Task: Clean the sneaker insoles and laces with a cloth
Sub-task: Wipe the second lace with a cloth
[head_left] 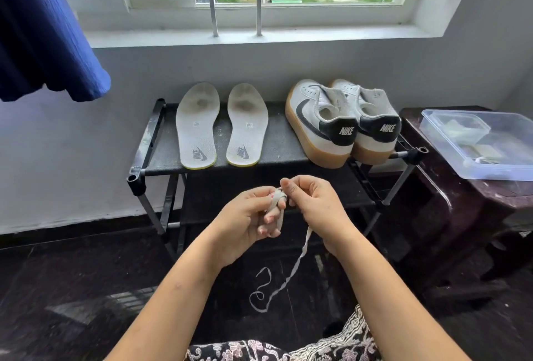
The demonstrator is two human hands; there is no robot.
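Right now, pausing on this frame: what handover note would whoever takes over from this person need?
The left hand has the lace wound round its fingers.
The right hand pinches the same lace at the top; its tail dangles below.
The insoles lie side by side on the rack, with the sneakers to their right.
Done: insoles out of the shoes.
Left: insoles look stained toward the toes, and no cloth is in view, so wiping lace and insoles remains.
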